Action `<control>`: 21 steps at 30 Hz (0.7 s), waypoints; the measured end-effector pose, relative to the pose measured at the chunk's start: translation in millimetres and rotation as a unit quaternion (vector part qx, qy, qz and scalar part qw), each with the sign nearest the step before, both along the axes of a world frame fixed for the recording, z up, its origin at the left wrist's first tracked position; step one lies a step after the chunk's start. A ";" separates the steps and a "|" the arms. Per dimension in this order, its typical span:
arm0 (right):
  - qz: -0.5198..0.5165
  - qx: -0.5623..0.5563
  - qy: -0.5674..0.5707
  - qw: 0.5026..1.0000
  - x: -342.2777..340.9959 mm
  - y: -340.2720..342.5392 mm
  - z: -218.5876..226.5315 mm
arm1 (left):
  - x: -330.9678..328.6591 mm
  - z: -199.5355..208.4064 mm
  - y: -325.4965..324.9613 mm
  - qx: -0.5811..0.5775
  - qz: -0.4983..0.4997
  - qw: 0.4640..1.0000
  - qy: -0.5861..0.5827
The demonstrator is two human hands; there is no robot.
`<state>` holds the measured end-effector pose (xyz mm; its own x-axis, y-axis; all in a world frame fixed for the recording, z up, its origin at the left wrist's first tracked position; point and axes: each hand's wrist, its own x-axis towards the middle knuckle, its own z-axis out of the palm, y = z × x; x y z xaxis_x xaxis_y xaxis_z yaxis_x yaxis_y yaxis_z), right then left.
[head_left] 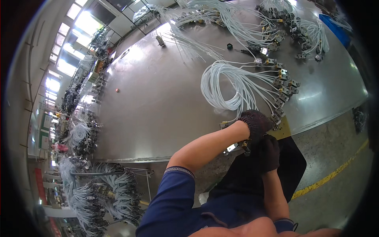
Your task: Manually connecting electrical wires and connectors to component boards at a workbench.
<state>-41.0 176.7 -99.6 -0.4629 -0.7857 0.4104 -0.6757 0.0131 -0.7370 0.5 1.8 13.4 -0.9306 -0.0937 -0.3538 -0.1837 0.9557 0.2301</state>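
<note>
Head view shows the dark-gloved left hand (pixel 256 121) and dark-gloved right hand (pixel 270 155) close together at the near edge of a grey metal table (pixel 158 98); their fingers are hidden, so how far they close and what they hold cannot be told. Just beyond the left hand, a looped bundle of white cables (pixel 209 85) lies on the table, its small silvery metal connectors (pixel 283 90) fanned rightward.

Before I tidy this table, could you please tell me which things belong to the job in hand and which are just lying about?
Probably in the job:
coiled white strands beside the gloved left hand and right hand
metal fittings at their ends

Probably lying about:
small orange-red piece
small dark green item
blue container
</note>
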 end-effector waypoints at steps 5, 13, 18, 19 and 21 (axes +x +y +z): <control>-0.038 -0.041 -0.340 0.939 6.8 -5.2 8.1 | 0.6 1.7 -0.3 -0.012 -0.015 1.000 0.001; -0.133 -0.032 -0.146 0.980 15.3 -12.1 38.3 | 0.1 8.2 1.2 0.000 -0.010 1.000 -0.016; -0.124 -0.031 -0.061 0.990 14.0 -9.3 46.6 | -0.2 0.6 0.8 -0.010 -0.002 1.000 0.002; -0.112 -0.018 -0.025 0.993 13.6 -9.1 46.5 | 0.0 -0.9 0.8 -0.015 -0.007 1.000 0.005; -0.100 -0.004 0.011 0.995 14.1 -9.5 45.1 | 0.1 -3.0 0.7 -0.016 -0.007 1.000 0.006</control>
